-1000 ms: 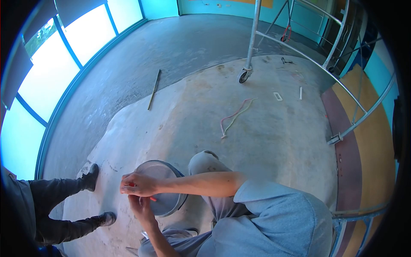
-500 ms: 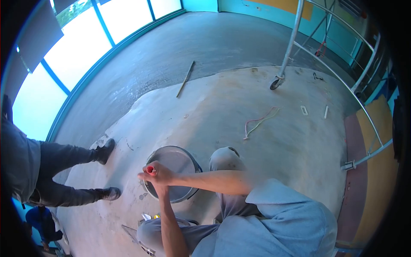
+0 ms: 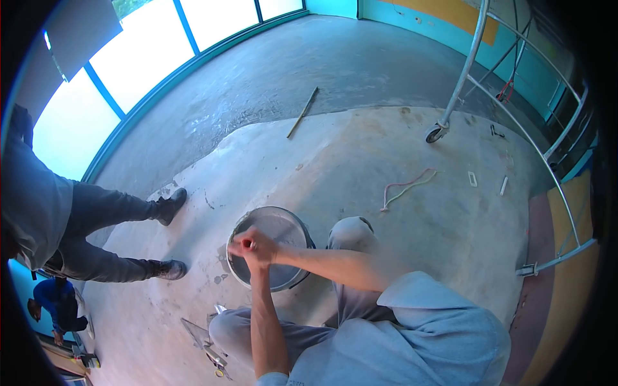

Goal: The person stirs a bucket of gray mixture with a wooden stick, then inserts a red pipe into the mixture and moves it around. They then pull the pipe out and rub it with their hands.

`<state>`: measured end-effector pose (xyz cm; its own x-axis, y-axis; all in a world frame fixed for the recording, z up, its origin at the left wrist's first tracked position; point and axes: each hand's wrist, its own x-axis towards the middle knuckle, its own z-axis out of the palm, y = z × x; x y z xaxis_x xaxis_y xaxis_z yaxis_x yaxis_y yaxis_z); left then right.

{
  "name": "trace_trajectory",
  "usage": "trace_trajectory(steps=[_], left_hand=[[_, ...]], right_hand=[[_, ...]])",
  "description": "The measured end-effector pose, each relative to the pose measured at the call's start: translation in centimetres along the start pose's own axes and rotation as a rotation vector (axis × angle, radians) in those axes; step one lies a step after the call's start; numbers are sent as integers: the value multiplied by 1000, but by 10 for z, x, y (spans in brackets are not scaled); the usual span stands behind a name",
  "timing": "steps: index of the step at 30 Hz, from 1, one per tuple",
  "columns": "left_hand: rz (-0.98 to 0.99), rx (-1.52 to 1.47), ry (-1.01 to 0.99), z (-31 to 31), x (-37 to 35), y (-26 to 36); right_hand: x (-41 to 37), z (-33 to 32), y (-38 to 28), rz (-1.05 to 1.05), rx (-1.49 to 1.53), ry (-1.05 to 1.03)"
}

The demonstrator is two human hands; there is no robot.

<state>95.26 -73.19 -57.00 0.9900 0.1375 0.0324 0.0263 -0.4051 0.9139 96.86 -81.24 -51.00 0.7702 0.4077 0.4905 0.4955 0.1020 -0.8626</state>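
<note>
Over a round bucket [image 3: 297, 226] with grey material inside, my two hands are closed together, overlapping. My right hand [image 3: 265, 249], reaching in from the right, and my left hand [image 3: 256, 262], coming up from below, wrap round an upright handle. Only its small reddish end [image 3: 247, 244] shows between the fingers; the rest of the tool is hidden by the hands. My knees are on either side of the bucket. Beside my left knee, on the floor, lie metal tools [image 3: 215, 360], one of them flat and pale.
A person [image 3: 96, 212] in dark trousers stands left of the bucket. Another person [image 3: 58, 302] in blue crouches at lower left. A wheeled metal scaffold [image 3: 476, 58] stands at right. A cord [image 3: 405, 186] and a long stick [image 3: 302, 112] lie on the floor. Dark, wet-looking flooring [image 3: 309, 58] covers the far side.
The whole view has shifted, so the scene sits further right in the picture. My hands stay together over the bucket, and the red handle end shows less now. The crouching person shows more.
</note>
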Motion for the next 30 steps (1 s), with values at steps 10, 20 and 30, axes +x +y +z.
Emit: trace_trajectory(steps=[10,20,30], left_hand=[[266,-219,254,39,15,-74],[-107,85,-50,2,2,10],[7,-154,-35,10,-3,-22]], right_hand=[[30,4,-18,73,-95,-52],[15,-6,-6,228,114,85],[1,15,-1,-140,-136,-230]])
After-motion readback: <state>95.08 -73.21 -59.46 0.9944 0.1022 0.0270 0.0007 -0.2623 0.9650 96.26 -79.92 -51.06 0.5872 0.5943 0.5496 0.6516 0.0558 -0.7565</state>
